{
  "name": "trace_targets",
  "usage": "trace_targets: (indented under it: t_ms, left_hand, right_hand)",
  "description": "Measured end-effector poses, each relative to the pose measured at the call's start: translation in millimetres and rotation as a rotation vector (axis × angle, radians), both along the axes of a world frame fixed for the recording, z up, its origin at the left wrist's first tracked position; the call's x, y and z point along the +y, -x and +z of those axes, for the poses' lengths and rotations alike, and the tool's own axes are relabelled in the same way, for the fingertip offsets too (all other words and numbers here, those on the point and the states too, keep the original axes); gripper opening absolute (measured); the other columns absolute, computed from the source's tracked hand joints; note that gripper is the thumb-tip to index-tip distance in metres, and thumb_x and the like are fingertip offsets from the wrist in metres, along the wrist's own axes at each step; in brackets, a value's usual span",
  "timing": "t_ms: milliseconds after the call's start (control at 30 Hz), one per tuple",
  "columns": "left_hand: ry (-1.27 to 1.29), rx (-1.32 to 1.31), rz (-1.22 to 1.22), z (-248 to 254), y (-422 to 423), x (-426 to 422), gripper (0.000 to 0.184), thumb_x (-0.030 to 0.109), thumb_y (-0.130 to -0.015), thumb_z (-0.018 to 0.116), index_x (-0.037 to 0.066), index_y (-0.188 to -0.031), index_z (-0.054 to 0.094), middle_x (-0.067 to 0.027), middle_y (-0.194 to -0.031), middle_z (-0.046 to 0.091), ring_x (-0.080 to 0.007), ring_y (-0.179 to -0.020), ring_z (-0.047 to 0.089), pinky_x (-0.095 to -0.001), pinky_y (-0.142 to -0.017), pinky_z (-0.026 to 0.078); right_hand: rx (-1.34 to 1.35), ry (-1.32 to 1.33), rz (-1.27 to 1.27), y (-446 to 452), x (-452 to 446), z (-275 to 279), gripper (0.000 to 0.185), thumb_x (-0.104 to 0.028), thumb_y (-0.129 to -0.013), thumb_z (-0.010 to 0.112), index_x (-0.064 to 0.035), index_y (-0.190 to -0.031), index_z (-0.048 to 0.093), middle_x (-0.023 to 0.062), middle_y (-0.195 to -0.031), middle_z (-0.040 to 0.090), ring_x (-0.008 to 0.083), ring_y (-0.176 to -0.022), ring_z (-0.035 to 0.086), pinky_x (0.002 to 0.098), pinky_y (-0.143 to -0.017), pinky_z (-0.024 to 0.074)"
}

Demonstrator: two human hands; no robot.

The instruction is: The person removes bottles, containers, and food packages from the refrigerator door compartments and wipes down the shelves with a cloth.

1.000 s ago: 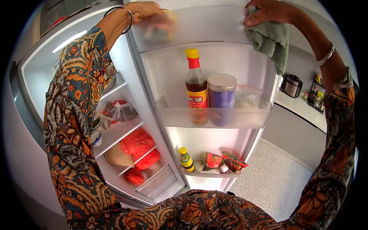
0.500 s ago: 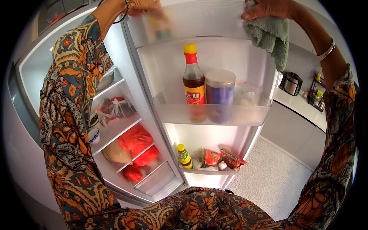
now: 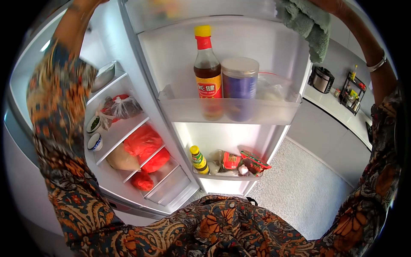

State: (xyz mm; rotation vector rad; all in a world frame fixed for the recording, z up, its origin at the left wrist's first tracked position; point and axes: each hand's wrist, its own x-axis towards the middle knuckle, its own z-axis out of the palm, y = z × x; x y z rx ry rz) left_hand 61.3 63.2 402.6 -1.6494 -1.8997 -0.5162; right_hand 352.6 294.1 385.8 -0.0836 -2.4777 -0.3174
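At the top right, my right hand (image 3: 329, 5) is partly cut off by the frame edge, closed on a grey-green cloth (image 3: 306, 28) that hangs over the fridge door's outer side. My left hand (image 3: 92, 2) is mostly beyond the top edge near the open fridge; its fingers are hidden. The door's top bin (image 3: 205, 9) shows a blurred colourful item. In the middle bin (image 3: 231, 112) stand a yellow-capped sauce bottle (image 3: 208, 75), a purple canister (image 3: 239, 83) and a plastic bag (image 3: 270, 91).
The lower door bin holds a small bottle (image 3: 199, 159) and packets (image 3: 231, 160). Fridge shelves bear red bags (image 3: 145, 143), a bowl (image 3: 95, 141), a metal bowl (image 3: 104, 77) and a tied clear bag (image 3: 124, 107). A cooker (image 3: 321, 79) and rack (image 3: 353, 93) stand on the right counter.
The view has tilted down, so the door and its contents appear higher. My left hand has moved left, away from the door's top bin. The cloth remains in my right hand.
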Motion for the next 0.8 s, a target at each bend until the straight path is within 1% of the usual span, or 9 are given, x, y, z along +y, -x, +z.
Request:
trace_targets:
  t_ms: [167,200,367,400,467,533,567,733,800]
  left_hand:
    - [-0.784,0.505,-0.087,-110,-34,-26,0.021,0.017,-0.086,0.066,0.001,-0.099,0.064,-0.0037,-0.085,0.066,-0.0114,-0.077,0.061,-0.0232,-0.07,0.047]
    - [-0.731,0.251,-0.382,-137,-42,-19,0.018,0.016,-0.09,0.061,0.001,-0.097,0.066,-0.0015,-0.08,0.065,-0.0095,-0.075,0.059,-0.0236,-0.069,0.046]
    - [-0.194,-0.826,-0.35,-203,-17,29,0.044,0.044,-0.082,0.068,0.002,-0.093,0.064,-0.008,-0.085,0.066,-0.0149,-0.078,0.061,-0.0268,-0.071,0.049]
    - [-0.171,-0.83,-0.311,-208,-13,40,0.047,0.046,-0.083,0.066,0.002,-0.1,0.062,-0.0078,-0.09,0.065,-0.015,-0.081,0.06,-0.0274,-0.072,0.048]
    - [-0.125,-0.838,-0.231,-213,-9,58,0.055,0.049,-0.084,0.063,0.003,-0.113,0.056,-0.0074,-0.101,0.063,-0.0151,-0.088,0.058,-0.0285,-0.076,0.045]
    - [-0.157,-0.865,-0.245,-207,-15,67,0.054,0.048,-0.083,0.065,0.002,-0.11,0.058,-0.0081,-0.102,0.064,-0.0155,-0.09,0.058,-0.0294,-0.077,0.046]
    - [-0.172,-0.879,-0.254,-205,-18,72,0.054,0.048,-0.082,0.066,0.001,-0.108,0.058,-0.0085,-0.102,0.064,-0.0158,-0.092,0.058,-0.0298,-0.078,0.046]
    - [-0.185,-1.056,-0.384,-207,-27,90,0.043,0.039,-0.083,0.068,0.0,-0.099,0.062,-0.0099,-0.094,0.067,-0.0164,-0.088,0.06,-0.03,-0.081,0.046]
    - [-0.181,-1.11,-0.463,-210,-28,94,0.038,0.035,-0.084,0.068,-0.001,-0.097,0.063,-0.0104,-0.09,0.068,-0.0167,-0.086,0.062,-0.0301,-0.082,0.047]
  right_hand:
    - [0.398,-0.174,0.265,7,20,-22,0.042,-0.031,-0.098,0.05,-0.0011,-0.069,0.052,-0.0002,-0.062,0.041,0.0082,-0.061,0.039,0.0295,-0.054,0.0369]
    - [0.496,-0.236,0.318,9,23,-22,0.042,-0.031,-0.099,0.05,-0.0007,-0.07,0.052,-0.0002,-0.063,0.042,0.0079,-0.062,0.04,0.0289,-0.055,0.0373]
    - [1.092,0.306,0.496,2,25,-11,0.031,-0.031,-0.097,0.053,-0.0025,-0.088,0.065,0.0001,-0.079,0.061,0.0096,-0.072,0.054,0.0274,-0.062,0.0447]
    - [1.273,0.015,0.435,-7,57,11,0.03,-0.029,-0.095,0.055,-0.0006,-0.091,0.066,0.0022,-0.08,0.064,0.0111,-0.071,0.056,0.0283,-0.063,0.0463]
    - [0.876,-0.216,-0.191,-57,75,26,0.107,-0.029,-0.068,0.083,0.003,-0.144,0.015,0.028,-0.139,0.027,0.0376,-0.126,0.035,0.0377,-0.097,0.0496]
    - [0.893,-0.5,-0.372,-55,4,-8,0.057,-0.051,-0.097,0.03,-0.0013,-0.111,0.053,0.0146,-0.106,0.064,0.0236,-0.09,0.067,0.035,-0.08,0.0597]
    - [0.852,-0.446,0.308,-56,-4,-17,0.036,-0.028,-0.096,0.044,0.0027,-0.082,0.056,0.0148,-0.076,0.066,0.0211,-0.056,0.066,0.0304,-0.044,0.0611]
    - [0.724,0.215,0.094,-93,-17,-103,0.04,-0.038,-0.088,0.065,0.001,-0.099,0.063,0.009,-0.091,0.066,0.0147,-0.084,0.064,0.0263,-0.077,0.0512]
    - [0.433,0.151,0.069,-95,-20,-131,0.027,-0.023,-0.095,0.055,0.0026,-0.095,0.062,0.006,-0.086,0.064,0.0099,-0.076,0.06,0.0225,-0.069,0.0477]
